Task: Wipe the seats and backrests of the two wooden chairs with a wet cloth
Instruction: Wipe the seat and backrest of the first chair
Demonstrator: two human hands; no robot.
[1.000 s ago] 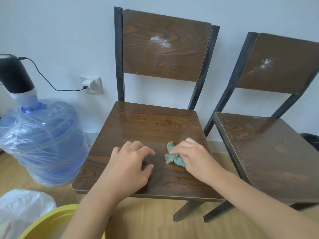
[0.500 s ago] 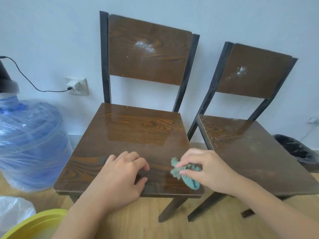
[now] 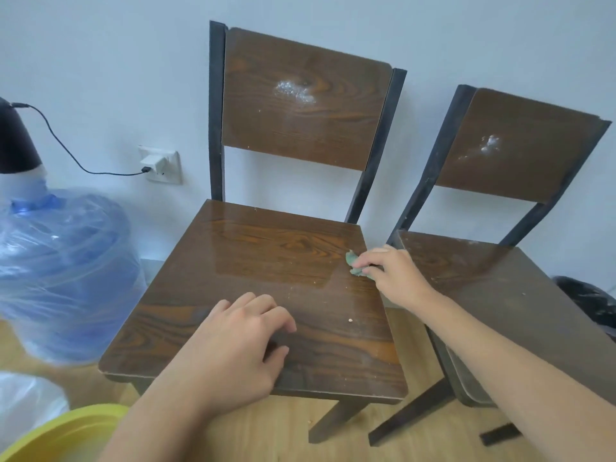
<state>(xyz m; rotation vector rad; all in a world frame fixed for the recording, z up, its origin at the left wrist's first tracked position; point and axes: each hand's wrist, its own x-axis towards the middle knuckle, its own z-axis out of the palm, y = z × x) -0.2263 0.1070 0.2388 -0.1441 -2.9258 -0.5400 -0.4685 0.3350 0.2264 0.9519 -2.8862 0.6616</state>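
Two dark wooden chairs with black frames stand against the wall. The left chair (image 3: 266,261) has a glossy, wet-looking seat with a few crumbs, and white powder smeared on its backrest (image 3: 295,91). The right chair (image 3: 493,281) has a dusty seat and white powder on its backrest (image 3: 488,145). My right hand (image 3: 390,273) is shut on a small green cloth (image 3: 353,263) at the right edge of the left seat. My left hand (image 3: 240,345) rests palm down on the front of that seat, fingers curled, holding nothing.
A large blue water bottle wrapped in plastic (image 3: 63,268), with a black pump on top, stands at the left. Its cable runs to a wall socket (image 3: 160,163). A yellow basin (image 3: 63,435) is at the bottom left. A black-lined bin (image 3: 590,301) sits at the far right.
My right hand has carried the cloth from the front right corner of the left seat back along its right edge. The left hand has stayed in place on the seat.
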